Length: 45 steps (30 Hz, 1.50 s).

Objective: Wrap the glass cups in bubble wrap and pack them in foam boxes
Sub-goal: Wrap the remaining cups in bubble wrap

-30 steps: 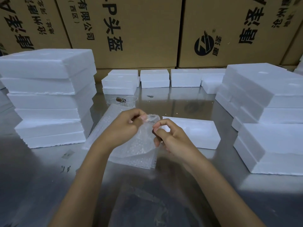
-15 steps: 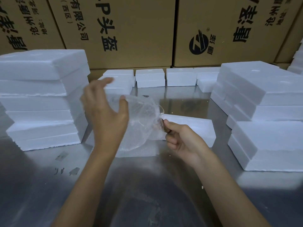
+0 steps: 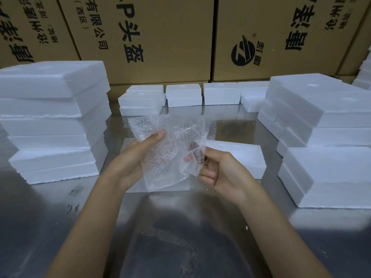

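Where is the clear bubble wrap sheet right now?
In the head view, the clear bubble wrap sheet is held up at centre between the left hand and right hand, above the steel table.

The bubble wrap [image 3: 168, 149] hides the left hand's fingers and whatever it encloses (no cup can be made out), while the picture's edges crop both side foam stacks [image 3: 329, 121].
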{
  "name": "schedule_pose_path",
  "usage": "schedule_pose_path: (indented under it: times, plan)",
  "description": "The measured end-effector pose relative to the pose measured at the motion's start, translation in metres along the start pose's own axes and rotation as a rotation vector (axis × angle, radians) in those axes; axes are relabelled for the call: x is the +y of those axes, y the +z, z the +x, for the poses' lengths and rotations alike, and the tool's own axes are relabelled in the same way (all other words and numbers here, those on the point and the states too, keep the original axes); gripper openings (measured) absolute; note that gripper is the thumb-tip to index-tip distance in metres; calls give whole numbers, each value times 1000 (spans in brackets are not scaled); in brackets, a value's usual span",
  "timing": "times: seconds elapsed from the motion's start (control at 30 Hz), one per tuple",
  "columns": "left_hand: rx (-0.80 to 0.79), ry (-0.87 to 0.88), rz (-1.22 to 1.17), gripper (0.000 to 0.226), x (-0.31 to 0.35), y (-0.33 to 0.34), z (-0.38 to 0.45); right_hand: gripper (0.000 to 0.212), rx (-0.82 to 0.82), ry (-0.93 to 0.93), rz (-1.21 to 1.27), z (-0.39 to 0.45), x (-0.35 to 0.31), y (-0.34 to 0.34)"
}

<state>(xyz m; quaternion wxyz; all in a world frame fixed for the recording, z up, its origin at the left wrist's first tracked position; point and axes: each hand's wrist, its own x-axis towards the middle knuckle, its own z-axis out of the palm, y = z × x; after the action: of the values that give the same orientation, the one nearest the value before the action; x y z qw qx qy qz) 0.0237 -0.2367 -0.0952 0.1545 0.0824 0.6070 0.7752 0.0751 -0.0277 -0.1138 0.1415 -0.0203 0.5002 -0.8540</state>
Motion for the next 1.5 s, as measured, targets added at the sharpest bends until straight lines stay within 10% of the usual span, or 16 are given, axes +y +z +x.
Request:
schedule_pose_path:
  times: [0.4,0.87,1.27,1.5]
  plan:
    - [-65,10,-19,58,-11,26,1,31,118,-117,-579,3,11,10]
    - [52,51,-144,17,-11,31,6,36,169,-50,-555,1,13,17]
    - [92,-46,-64,124,-16,38,5,33,193,-144,-738,-1,10,13]
    - [73,114,-305,17,-6,29,5,19,396,-317,-425,1,-4,8]
